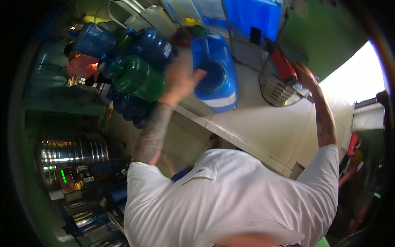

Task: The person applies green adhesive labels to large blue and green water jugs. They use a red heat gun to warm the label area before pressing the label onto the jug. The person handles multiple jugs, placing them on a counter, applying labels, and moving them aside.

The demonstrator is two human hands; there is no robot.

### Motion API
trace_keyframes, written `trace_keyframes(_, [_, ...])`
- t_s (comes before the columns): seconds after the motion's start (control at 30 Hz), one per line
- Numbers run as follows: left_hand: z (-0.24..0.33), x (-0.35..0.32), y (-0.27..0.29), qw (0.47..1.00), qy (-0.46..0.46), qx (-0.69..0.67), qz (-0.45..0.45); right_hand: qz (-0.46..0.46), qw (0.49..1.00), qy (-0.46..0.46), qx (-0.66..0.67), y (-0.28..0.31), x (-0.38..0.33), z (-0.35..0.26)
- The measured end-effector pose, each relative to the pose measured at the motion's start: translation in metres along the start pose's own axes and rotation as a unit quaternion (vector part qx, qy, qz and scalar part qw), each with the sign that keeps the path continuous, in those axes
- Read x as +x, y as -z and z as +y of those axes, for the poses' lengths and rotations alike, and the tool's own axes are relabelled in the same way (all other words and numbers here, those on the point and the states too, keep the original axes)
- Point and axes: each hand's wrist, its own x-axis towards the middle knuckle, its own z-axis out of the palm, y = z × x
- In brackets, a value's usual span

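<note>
Blue container (216, 74) lies on the desk (263, 123), its round opening facing you. Your left hand (181, 80), fingers spread, touches its rim; your right hand (304, 74) closes around the red power tool (283, 64). Steady the container before bringing the tool across.

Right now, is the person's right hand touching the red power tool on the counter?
Touching. The head view shows the right hand closed on the end of the red power tool.

White label (166, 50) on dark blue jug (153, 44), upper left; green indicator lights (63, 176) on panel, lower left.
</note>
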Motion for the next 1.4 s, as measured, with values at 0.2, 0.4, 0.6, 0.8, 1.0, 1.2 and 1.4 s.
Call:
trace_keyframes(0.2, [0.045,-0.005,-0.054,0.992,-0.121,0.008,-0.027,-0.137,0.983,-0.095,-0.08,0.073,0.011,-0.034])
trace_keyframes(0.4, [0.025,0.0,-0.035,0.967,-0.244,-0.067,-0.032,0.124,0.981,0.149,-0.021,0.156,0.1,-0.229])
trace_keyframes(0.6, [-0.016,-0.062,-0.068,0.842,0.127,-0.511,0.115,0.122,0.951,0.281,0.046,0.064,0.231,-0.404])
trace_keyframes(0.8, [-0.04,-0.127,-0.077,0.834,0.246,-0.494,0.025,-0.021,0.948,0.267,0.173,-0.026,0.234,-0.353])
trace_keyframes(1.0, [-0.023,-0.073,-0.048,0.913,-0.016,-0.407,-0.017,0.135,0.953,0.058,0.265,0.011,0.152,-0.35])
trace_keyframes(1.2, [-0.01,-0.037,-0.048,0.952,-0.109,-0.285,-0.001,0.089,0.899,-0.277,0.328,0.053,0.112,-0.338])
trace_keyframes(1.4, [-0.066,0.008,-0.021,0.959,-0.133,-0.248,0.018,0.161,0.89,-0.095,0.416,0.007,0.127,-0.345])
